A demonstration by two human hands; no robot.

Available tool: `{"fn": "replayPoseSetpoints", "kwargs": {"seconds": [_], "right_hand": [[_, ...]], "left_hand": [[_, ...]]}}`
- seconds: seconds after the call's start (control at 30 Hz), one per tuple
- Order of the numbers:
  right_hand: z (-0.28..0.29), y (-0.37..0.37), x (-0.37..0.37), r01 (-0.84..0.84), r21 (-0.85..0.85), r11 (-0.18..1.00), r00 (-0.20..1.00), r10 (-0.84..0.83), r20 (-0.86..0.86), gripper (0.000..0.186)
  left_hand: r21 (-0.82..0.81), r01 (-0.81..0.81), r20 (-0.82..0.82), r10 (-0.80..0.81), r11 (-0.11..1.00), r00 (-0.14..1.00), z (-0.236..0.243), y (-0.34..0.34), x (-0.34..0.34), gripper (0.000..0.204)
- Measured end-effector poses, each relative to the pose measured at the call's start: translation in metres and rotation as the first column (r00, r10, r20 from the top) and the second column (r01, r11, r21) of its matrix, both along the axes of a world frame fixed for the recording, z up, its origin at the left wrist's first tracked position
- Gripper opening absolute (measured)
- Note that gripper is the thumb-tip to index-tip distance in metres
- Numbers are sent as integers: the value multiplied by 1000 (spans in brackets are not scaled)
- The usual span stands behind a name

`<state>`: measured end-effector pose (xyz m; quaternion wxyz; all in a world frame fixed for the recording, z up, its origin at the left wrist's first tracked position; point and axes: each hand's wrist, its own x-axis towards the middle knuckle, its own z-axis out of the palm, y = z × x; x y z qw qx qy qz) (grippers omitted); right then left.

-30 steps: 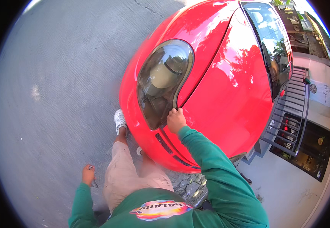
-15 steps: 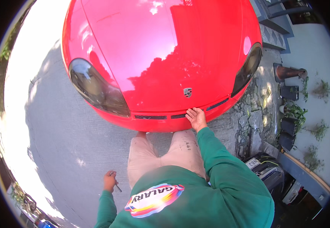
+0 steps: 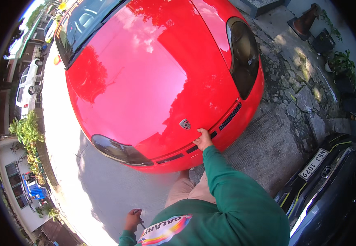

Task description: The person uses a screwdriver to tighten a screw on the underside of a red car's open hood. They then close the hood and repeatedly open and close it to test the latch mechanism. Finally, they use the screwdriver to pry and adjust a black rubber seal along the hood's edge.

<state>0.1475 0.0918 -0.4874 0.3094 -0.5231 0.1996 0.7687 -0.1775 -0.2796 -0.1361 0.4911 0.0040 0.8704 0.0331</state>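
The right hand [image 3: 204,141] lay at the front edge of the red hood [image 3: 133,86], near the badge [image 3: 185,124], fingers slightly apart; the left hand [image 3: 133,220] clasped a slim dark object [image 3: 142,224]. Handling that edge seemed the step; moving along it called for light fingers.

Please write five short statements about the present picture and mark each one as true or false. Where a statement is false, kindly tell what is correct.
1. The right hand is at the front edge of the red car. True.
2. The left hand rests on a headlight. False: the left hand is away from the car and holds a thin dark object.
3. The car's hood stands wide open. False: the hood lies down.
4. A dark vehicle is in the lower right of the picture. True.
5. The person's sleeves are yellow. False: the right sleeve is green.
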Motion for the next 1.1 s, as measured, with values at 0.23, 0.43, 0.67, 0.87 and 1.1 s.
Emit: {"fn": "replayPoseSetpoints", "kwargs": {"seconds": [0.23, 0.43, 0.67, 0.87, 1.1], "right_hand": [[-10, 0, 6, -68, -23, 997, 992, 65, -110, 68], [-19, -13, -11, -273, -76, 959, 959, 278, 63, 67], [-34, -21, -29, -72, -199, 977, 995, 58, -76, 74], [-26, -15, -28, -147, -115, 983, 988, 139, -71, 70], [-21, -30, -47, 155, -58, 986, 978, -145, 148, 44]], "left_hand": [[8, 75, 23, -75, 997, 997, 23, 38, 38, 24], [-25, 7, 30, -7, 1000, 1000, 20, 22, 55, 25], [-70, -26, 11, 26, 997, 1000, 25, 29, 48, 32], [-85, -56, 16, 58, 995, 998, 11, 2, 51, 32], [-57, -57, 70, 61, 997, 996, 8, -17, 51, 34]]}}
